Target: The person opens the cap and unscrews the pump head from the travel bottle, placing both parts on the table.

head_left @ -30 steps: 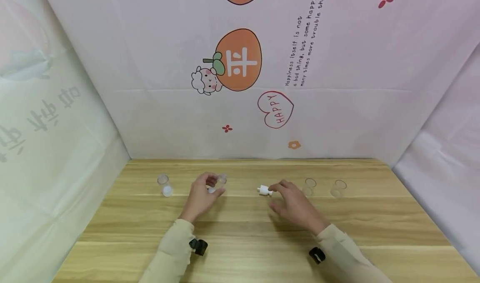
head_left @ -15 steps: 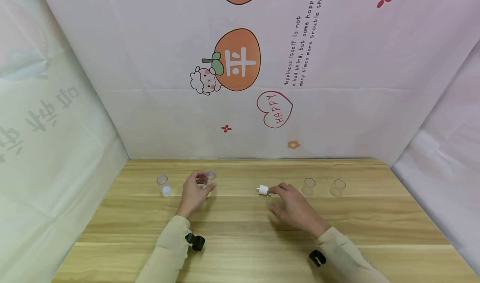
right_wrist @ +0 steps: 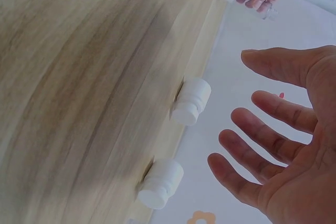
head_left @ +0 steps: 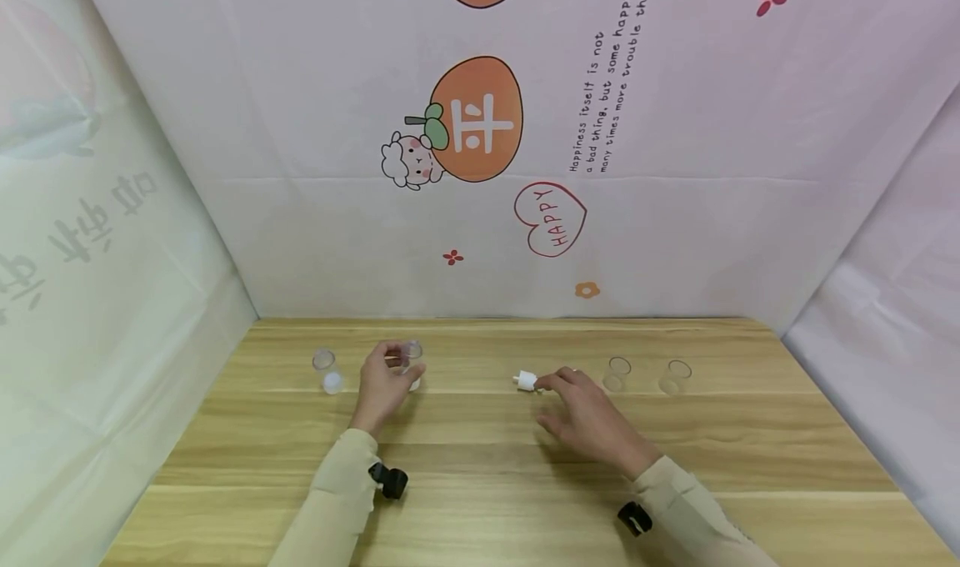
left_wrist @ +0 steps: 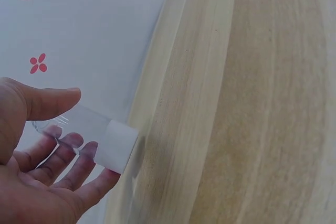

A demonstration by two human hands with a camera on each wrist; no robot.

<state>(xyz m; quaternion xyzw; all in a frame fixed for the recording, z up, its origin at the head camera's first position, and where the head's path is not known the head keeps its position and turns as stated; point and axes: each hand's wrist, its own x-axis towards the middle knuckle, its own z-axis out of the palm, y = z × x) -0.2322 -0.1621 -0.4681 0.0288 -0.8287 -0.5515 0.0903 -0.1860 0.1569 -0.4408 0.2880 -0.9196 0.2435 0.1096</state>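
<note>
My left hand (head_left: 384,388) holds a clear cylindrical container (left_wrist: 86,127) with a white end (left_wrist: 118,145) down at the tabletop. In the left wrist view the thumb lies over one side and the fingers curl round the other. My right hand (head_left: 588,413) is spread, palm showing in the right wrist view, with nothing in it. Nearest to it are two small white bottles with caps: one bottle (right_wrist: 194,98) farther up and another bottle (right_wrist: 163,182) below it. In the head view the index fingertip overlaps the end of one white bottle (head_left: 527,381); the hand mostly hides the other.
A similar clear container (head_left: 323,360) with a white base stands left of my left hand. Two clear glasses, one nearer (head_left: 617,377) and one farther right (head_left: 676,378), stand right of my right hand. Printed cloth (head_left: 337,242) walls the back of the wooden table (head_left: 465,484).
My left hand has moved left along the table with the clear container, slowing toward now. The right hand has stayed almost in place by the white bottles.
</note>
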